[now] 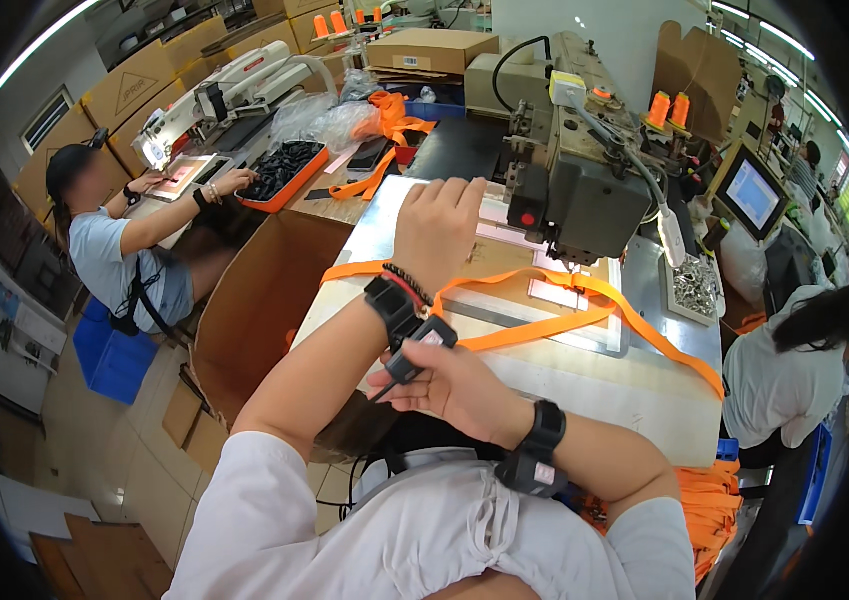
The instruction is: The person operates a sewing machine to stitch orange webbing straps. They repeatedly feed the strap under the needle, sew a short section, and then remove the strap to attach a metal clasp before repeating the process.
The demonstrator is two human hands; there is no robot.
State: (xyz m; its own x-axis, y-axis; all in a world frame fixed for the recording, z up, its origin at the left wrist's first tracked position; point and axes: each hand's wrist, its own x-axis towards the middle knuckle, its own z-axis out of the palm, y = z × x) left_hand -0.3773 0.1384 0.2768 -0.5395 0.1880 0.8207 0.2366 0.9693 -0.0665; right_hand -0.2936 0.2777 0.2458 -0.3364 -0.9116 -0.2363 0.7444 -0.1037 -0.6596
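Observation:
My left hand (437,225) is raised over the sewing machine's table, its fingers curled with nothing showing in them and the fingertips turned out of sight. On that wrist sit a black strap (392,306), a dark beaded bracelet and a small black box-shaped device (431,341). My right hand (460,392) crosses over from the right, with thumb and fingers closed around this device. An orange webbing strap (545,328) lies looped across the table beyond my hands, a dark buckle (579,284) on it. Its upper part passes under the machine head (585,205).
A tray of metal fittings (693,288) stands at the table's right, below a screen (748,190). An open cardboard box (255,300) is at the left. Co-workers (135,240) sit on both sides. Orange straps (710,515) are piled at lower right.

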